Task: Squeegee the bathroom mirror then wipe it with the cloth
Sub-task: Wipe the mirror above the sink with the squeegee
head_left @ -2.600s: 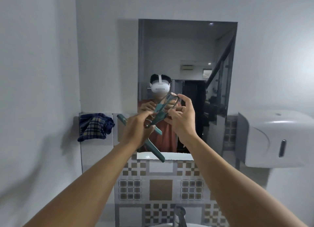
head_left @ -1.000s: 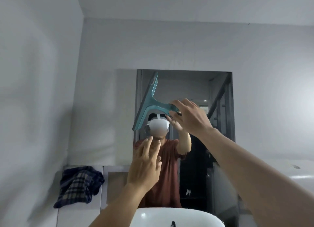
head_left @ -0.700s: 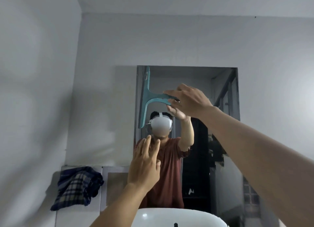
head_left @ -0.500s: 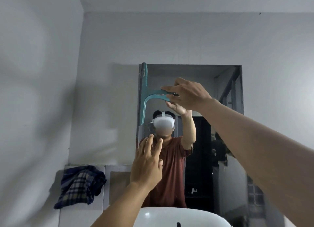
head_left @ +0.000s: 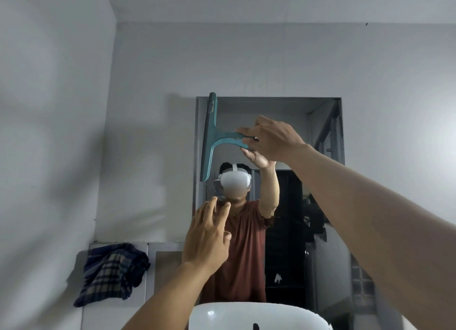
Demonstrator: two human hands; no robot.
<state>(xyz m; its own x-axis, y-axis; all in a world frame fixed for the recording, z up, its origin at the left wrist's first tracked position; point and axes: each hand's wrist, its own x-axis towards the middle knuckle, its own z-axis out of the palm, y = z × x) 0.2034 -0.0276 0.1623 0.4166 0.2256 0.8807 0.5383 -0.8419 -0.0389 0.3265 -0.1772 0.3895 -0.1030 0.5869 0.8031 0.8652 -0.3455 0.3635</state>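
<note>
A teal squeegee point(head_left: 209, 137) stands with its blade vertical along the upper left edge of the wall mirror point(head_left: 291, 122). My right hand point(head_left: 271, 139) is shut on its handle, which points right. My left hand point(head_left: 207, 235) hovers lower, in front of the mirror's lower left part, fingers apart and holding nothing. A dark plaid cloth point(head_left: 111, 270) lies bunched on a ledge to the left of the mirror, below it.
A white basin point(head_left: 256, 315) sits right below the mirror at the bottom of the view. Plain grey walls surround the mirror, with the left wall point(head_left: 49, 156) close by. The mirror reflects a person in a headset.
My right hand has carried the squeegee up and left, turning its blade upright against the mirror's left edge. My left hand let go of it and stays low.
</note>
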